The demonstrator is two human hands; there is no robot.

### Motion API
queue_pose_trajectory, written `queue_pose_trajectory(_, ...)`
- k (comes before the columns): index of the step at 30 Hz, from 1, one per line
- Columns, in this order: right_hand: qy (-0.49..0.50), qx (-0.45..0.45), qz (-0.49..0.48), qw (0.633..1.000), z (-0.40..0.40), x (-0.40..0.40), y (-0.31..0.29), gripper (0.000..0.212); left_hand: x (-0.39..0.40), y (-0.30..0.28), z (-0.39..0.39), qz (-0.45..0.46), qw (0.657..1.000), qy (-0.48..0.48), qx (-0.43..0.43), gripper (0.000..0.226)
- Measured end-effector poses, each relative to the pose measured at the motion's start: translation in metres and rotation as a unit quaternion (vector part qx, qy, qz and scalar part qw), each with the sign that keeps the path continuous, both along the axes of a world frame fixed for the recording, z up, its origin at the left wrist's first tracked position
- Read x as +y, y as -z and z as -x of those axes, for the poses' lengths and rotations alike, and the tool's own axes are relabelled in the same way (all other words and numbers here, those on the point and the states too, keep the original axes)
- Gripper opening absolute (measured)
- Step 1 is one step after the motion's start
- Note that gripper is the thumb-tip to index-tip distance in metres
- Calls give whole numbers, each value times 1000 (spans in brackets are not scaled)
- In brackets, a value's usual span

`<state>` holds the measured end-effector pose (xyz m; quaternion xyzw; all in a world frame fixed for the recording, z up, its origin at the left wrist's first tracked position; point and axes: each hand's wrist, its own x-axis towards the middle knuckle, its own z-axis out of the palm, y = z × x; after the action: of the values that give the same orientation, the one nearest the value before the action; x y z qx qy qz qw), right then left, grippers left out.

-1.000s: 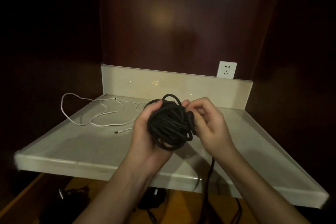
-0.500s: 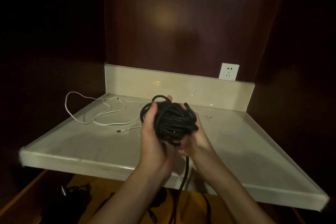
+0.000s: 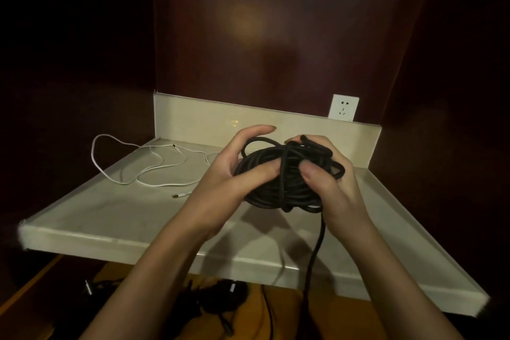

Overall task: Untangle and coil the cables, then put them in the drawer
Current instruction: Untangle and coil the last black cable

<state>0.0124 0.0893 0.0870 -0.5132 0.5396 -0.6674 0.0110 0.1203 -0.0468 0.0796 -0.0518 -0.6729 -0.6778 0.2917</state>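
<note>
Black cable (image 3: pixel 287 174), mostly wound into a bundle, sits above the shelf (image 3: pixel 110 212), gripped by both the left hand (image 3: pixel 229 171) and right hand (image 3: pixel 328 174); its tail hangs loose. White cable (image 3: pixel 154 171) lies uncoiled on the shelf. Stowing appears to remain.

The single head-worn camera is looking forward and down from the person's own eye level, facing a pale stone counter (image 3: pixel 110 210) set in a dark wooden alcove. It is sitting close, with both forearms reaching in from the bottom edge. Its wide angle is also taking in the white wall socket (image 3: pixel 343 107) behind and the yellow-lined open drawer (image 3: pixel 281 309) below.
</note>
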Motion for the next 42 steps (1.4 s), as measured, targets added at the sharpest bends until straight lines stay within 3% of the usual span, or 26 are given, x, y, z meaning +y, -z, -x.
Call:
queue_pose_trajectory(5,-16,3,5,1000,-9,-8,-4,47,6,-12,-5,-104,994,24,-12,35)
queue_pose_trajectory(8,-55,-4,19,998,-16,-13,-3,45,14,-14,-3,-100,993,-53,11,39)
queue_pose_trajectory(11,-100,-52,22,993,-21,-17,-4,47,15,-18,-4,-92,994,-52,32,20)
queue_pose_trajectory(17,-97,-106,25,989,-20,-23,-11,32,7,-16,-9,-58,997,-44,14,41)
queue_pose_trajectory(21,-106,-127,28,986,-16,-27,-9,43,5,-10,-7,-27,994,-95,36,48)
queue_pose_trajectory(25,-121,-184,12,975,-16,-28,-5,45,9,-5,0,-72,990,-117,43,43)
queue_pose_trajectory(28,-168,-272,22,947,-22,-29,2,82,11,-5,1,-117,990,-79,31,41)
queue_pose_trajectory(29,-193,-287,39,938,-23,-31,5,85,12,-6,1,-142,988,-61,23,41)
queue_pose_trajectory(33,-128,-344,70,927,-26,-46,19,45,13,-8,3,-216,976,-38,-2,42)
queue_pose_trajectory(35,-71,-305,29,949,-36,-49,29,28,7,-9,2,-244,968,-60,9,39)
queue_pose_trajectory(37,-5,-202,-18,979,-45,-51,42,19,0,-9,2,-213,969,-120,26,36)
queue_pose_trajectory(39,61,-111,-51,991,-48,-49,52,24,-3,-5,5,-158,966,-198,45,32)
queue_pose_trajectory(42,101,-76,-105,986,-51,-47,56,29,-6,7,13,-83,947,-303,63,26)
